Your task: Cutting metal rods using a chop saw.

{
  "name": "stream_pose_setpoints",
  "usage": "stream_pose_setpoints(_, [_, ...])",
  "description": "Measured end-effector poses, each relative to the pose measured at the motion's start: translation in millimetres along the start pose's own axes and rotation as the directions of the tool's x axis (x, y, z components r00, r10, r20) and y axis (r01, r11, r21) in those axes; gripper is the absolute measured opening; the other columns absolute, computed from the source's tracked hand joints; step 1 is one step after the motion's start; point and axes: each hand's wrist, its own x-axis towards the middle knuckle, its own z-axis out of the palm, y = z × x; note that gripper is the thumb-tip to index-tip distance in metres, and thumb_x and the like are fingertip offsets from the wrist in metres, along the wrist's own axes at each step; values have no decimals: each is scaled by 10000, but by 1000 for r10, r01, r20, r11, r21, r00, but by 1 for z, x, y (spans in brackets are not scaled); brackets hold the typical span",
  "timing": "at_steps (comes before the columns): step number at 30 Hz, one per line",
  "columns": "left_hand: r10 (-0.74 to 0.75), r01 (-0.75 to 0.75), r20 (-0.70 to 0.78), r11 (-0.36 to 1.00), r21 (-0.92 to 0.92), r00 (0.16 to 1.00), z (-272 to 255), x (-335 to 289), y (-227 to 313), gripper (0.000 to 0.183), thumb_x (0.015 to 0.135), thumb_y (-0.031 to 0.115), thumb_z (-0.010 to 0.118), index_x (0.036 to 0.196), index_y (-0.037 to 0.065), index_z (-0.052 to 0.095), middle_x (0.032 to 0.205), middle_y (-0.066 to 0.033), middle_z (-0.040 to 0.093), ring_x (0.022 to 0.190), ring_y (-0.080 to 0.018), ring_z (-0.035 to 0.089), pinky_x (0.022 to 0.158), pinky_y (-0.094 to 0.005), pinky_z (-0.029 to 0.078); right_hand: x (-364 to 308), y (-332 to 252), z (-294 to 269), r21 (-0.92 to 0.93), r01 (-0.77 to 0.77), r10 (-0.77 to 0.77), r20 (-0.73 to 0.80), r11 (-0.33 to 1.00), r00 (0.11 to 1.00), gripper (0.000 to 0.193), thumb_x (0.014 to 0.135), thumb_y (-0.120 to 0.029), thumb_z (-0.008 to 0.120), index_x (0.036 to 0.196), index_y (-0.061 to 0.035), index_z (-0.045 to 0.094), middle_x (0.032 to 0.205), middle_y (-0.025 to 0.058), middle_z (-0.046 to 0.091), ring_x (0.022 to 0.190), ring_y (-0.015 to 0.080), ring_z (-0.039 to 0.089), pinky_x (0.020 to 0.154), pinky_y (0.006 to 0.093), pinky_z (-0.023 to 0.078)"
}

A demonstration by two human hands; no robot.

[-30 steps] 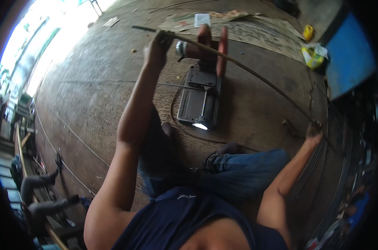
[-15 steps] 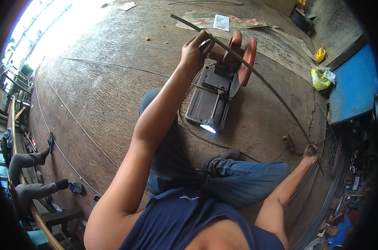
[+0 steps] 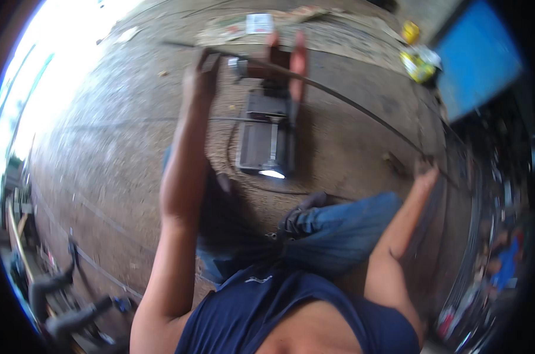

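Observation:
A long, thin, dark metal rod [image 3: 362, 109] stretches across in front of me, slightly bowed. My left hand [image 3: 204, 68], smeared by motion, is closed round it near its far left end. My right hand [image 3: 425, 168] is closed round the rod near its other end, low on the right. Behind and partly beneath the rod, a chop saw [image 3: 264, 144] with a dark base, a clamp screw and a red guard stands on the floor in front of my legs. Another thin rod [image 3: 226, 118] lies at the saw's clamp and runs off left.
A wooden block [image 3: 392, 163] lies near my right hand. Flattened cardboard [image 3: 350, 50], a yellow bag [image 3: 421, 64] and a blue panel [image 3: 480, 56] are at the far right. Rods and clutter line the right edge. Another person's legs [image 3: 79, 315] show at lower left.
The view has swung, so the saw and surroundings appear farther left. My left hand has moved left with the rod's far end, away from the saw. Both hands keep their hold.

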Motion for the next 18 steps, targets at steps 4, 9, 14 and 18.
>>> stream_pose_setpoints(4, [276,-286,81,892,350,958,-1,31,-122,388,976,263,428,1322,95,478,1373,-195,435,1262,-318,424,1034,-376,363,-45,27,47,-248,89,-90,5,965,996,199,930,-225,485,1038,-69,544,994,89,535,867,205,536,891,452,417])
stream_pose_setpoints(9, [209,-215,58,896,389,976,-41,50,-200,463,943,331,483,1208,-43,550,1280,-240,513,1260,-332,437,1048,-366,355,-68,49,82,-115,-26,68,378,993,923,149,898,-216,615,874,-95,532,686,1,507,629,136,518,628,306,455])
stream_pose_setpoints(14, [175,-187,90,695,694,981,-110,69,-230,493,953,382,358,1123,-8,608,1262,-302,484,1252,-411,406,1060,-417,344,-96,57,115,-205,52,41,422,977,906,157,886,-224,638,867,-79,582,665,14,569,615,139,570,634,295,501])
stream_pose_setpoints(18, [223,-200,71,631,749,972,-89,43,-215,415,947,342,368,1021,14,611,1154,-271,563,1189,-420,458,1056,-429,353,-102,55,110,-262,163,-34,436,951,899,171,832,-201,706,806,-51,627,675,47,599,599,157,591,589,314,515])
